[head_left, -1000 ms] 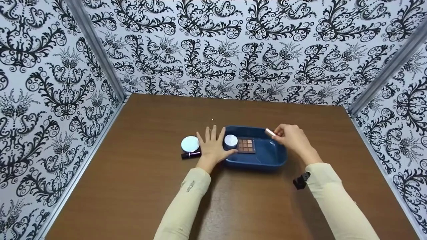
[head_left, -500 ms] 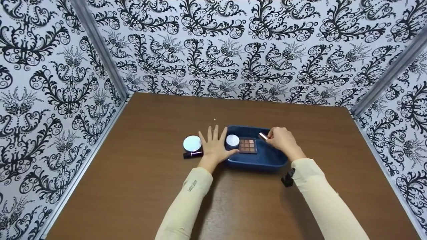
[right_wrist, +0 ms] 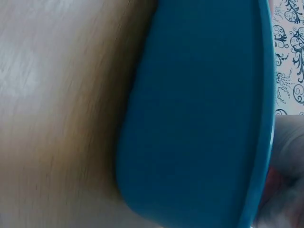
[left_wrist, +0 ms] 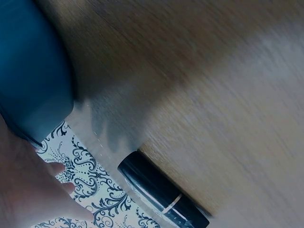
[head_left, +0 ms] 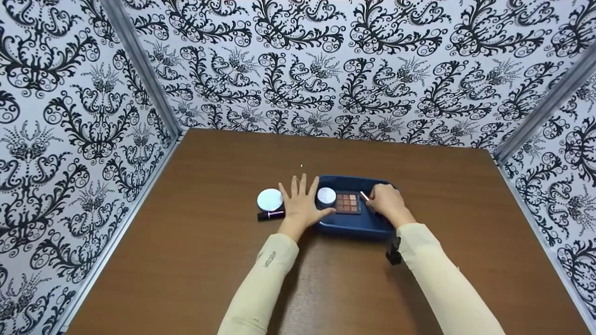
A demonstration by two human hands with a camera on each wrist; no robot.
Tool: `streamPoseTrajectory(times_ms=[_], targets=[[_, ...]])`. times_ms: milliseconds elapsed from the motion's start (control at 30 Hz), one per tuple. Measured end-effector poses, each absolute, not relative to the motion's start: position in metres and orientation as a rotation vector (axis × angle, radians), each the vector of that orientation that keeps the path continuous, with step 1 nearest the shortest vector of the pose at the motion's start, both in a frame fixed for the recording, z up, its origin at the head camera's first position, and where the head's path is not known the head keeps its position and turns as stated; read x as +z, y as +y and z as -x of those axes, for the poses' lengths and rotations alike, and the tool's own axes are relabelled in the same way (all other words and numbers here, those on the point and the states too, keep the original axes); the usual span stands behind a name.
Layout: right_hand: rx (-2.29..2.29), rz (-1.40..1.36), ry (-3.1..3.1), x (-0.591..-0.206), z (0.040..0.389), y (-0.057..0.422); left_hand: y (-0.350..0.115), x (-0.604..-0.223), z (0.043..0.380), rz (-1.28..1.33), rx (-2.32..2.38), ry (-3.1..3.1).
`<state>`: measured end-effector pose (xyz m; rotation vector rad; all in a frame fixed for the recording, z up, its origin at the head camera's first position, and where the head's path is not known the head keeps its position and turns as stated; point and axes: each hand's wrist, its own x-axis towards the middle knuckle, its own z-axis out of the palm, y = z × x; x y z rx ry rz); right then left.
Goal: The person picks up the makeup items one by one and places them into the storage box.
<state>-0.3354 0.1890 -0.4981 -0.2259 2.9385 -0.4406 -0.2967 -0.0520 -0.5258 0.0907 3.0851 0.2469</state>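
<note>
In the head view my right hand (head_left: 387, 203) reaches inside the blue tray (head_left: 354, 231), its fingers pinching a slim, pale pinkish tube (head_left: 364, 196) beside an eyeshadow palette (head_left: 348, 203). My left hand (head_left: 300, 209) is spread flat at the tray's left end, its fingers straight. Whether it touches the rim cannot be told. A round white-lidded jar (head_left: 326, 195) sits in the tray, left of the palette. In the right wrist view the tray's outer wall (right_wrist: 199, 114) hides most of the right hand (right_wrist: 287, 175).
On the table left of my left hand lie a round, shiny white disc (head_left: 270, 199) and, just in front of it, a black cosmetic tube (head_left: 271, 215). Patterned walls (head_left: 298, 70) stand behind and at both sides of the brown table (head_left: 209, 260).
My right hand has moved left and down from above the tray's right rim into the tray, carrying the slim tube next to the palette. My left hand keeps its place.
</note>
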Motion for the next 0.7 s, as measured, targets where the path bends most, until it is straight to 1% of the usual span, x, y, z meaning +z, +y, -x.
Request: streamPoseTrajectory(times_ms=[700], targets=[[-0.547, 0.28, 2.929, -0.502, 0.329, 0.178, -0.05, -0.525, 0.297, -0.075, 0.19, 3.079]])
